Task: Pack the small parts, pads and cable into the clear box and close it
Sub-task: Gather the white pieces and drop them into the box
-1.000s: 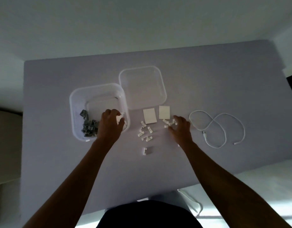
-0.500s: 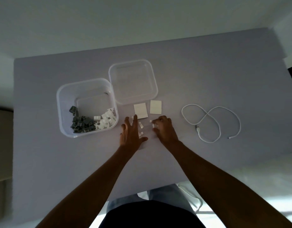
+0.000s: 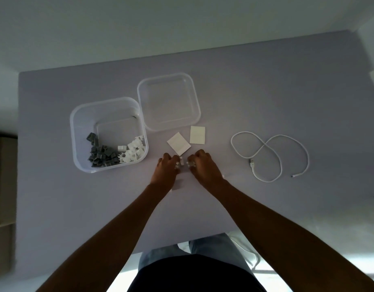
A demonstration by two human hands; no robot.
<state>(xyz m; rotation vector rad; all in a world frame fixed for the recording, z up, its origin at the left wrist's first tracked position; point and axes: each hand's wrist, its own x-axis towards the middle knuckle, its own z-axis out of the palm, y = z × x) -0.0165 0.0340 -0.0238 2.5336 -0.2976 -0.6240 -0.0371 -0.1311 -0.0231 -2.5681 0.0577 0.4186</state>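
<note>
The clear box [image 3: 76, 144] stands open at the left of the table, with grey parts [image 3: 98, 154] and white parts [image 3: 133, 151] inside. Its lid [image 3: 194, 95] lies upside down just behind and right of it. Two white pads [image 3: 178, 143] [image 3: 197, 134] lie in front of the lid. My left hand [image 3: 166, 170] and my right hand [image 3: 204, 167] sit side by side below the pads, fingers curled around small white parts [image 3: 181, 161]. The white cable [image 3: 268, 157] lies looped on the table to the right.
The grey table [image 3: 266, 91] ends close to my body, with my jeans and a white cord on the floor below. A brown cardboard box [image 3: 0, 186] stands off the table's left side.
My left hand left the box after dropping white parts there and came to the loose parts by my right hand. Both hands have now curled over those parts.
</note>
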